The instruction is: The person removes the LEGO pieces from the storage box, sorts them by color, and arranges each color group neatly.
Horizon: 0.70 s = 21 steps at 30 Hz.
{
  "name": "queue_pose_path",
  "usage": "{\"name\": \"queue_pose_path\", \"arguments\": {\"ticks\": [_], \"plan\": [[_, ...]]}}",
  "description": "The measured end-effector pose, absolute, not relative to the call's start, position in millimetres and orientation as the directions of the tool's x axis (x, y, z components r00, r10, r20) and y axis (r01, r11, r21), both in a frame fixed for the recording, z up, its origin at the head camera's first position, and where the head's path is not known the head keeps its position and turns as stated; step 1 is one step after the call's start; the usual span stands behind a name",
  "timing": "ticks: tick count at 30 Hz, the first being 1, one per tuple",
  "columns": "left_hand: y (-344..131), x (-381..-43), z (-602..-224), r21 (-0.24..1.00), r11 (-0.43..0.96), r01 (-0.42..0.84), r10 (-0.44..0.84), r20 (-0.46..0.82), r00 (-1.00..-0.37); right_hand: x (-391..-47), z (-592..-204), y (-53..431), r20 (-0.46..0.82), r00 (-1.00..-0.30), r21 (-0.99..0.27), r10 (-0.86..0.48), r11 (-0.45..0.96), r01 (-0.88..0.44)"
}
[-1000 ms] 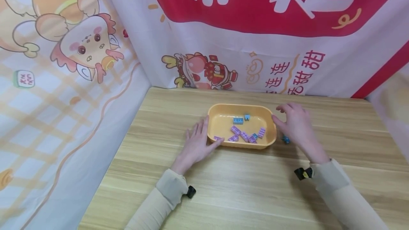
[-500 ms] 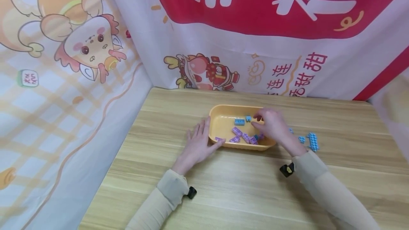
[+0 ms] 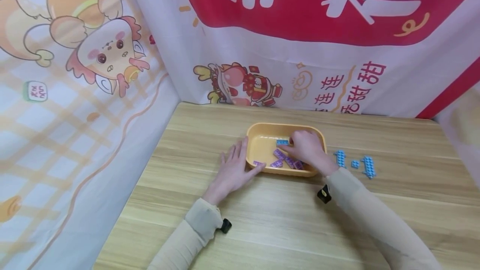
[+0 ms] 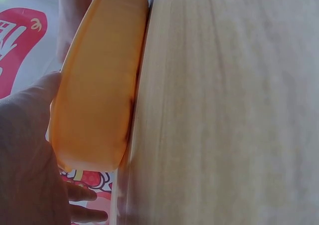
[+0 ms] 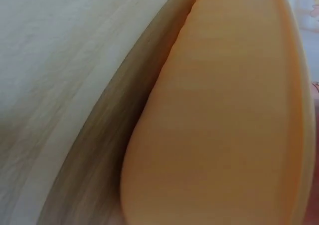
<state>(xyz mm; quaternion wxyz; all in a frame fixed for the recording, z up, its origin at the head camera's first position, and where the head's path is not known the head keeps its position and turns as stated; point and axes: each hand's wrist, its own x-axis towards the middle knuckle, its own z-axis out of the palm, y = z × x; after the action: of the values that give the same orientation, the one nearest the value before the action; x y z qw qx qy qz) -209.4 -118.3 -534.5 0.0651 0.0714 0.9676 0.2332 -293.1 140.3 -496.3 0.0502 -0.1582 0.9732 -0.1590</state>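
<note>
A yellow plastic bin (image 3: pixel 258 126) holds purple building bricks (image 3: pixel 278 153) and a blue brick (image 3: pixel 282 142). My left hand (image 3: pixel 233 172) rests on its left end, fingers straight along the outside and thumb over the front rim; in the left wrist view this hand (image 4: pixel 30 150) lies along the bin wall (image 4: pixel 99 80). Inside the bin, my right hand (image 3: pixel 305 147) has thumb and curled fingers together at the small blue brick, pinching it; the hand hides that brick. Only the bin's outer wall (image 5: pixel 224 110) fills the right wrist view.
On the wooden table (image 3: pixel 262 220), right of the bin, lie two long blue brick pieces, one nearer (image 3: pixel 340 158) and one farther right (image 3: pixel 368 166), with a small blue brick (image 3: pixel 355 164) between them. A printed cloth (image 3: pixel 232 45) hangs behind the table.
My right hand has moved left from beside the bin's right rim into the bin, onto the small blue brick, uncovering the blue pieces on the table. My left hand has stayed on the bin.
</note>
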Motion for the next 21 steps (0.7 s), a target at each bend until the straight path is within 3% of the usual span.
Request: {"name": "queue_pose_path", "arguments": {"ticks": [10,21], "plan": [[-120,-210,-535,0.475,0.873,0.111,0.178,-0.099,-0.979,-304,-503,131,-0.089,-0.952,-0.315,-0.294,0.915,-0.254],[-121,-210,-535,0.467,0.877,0.117,0.180,-0.093,-0.979,-307,-507,111,-0.062,-0.935,-0.168,-0.350,0.927,-0.336]]}}
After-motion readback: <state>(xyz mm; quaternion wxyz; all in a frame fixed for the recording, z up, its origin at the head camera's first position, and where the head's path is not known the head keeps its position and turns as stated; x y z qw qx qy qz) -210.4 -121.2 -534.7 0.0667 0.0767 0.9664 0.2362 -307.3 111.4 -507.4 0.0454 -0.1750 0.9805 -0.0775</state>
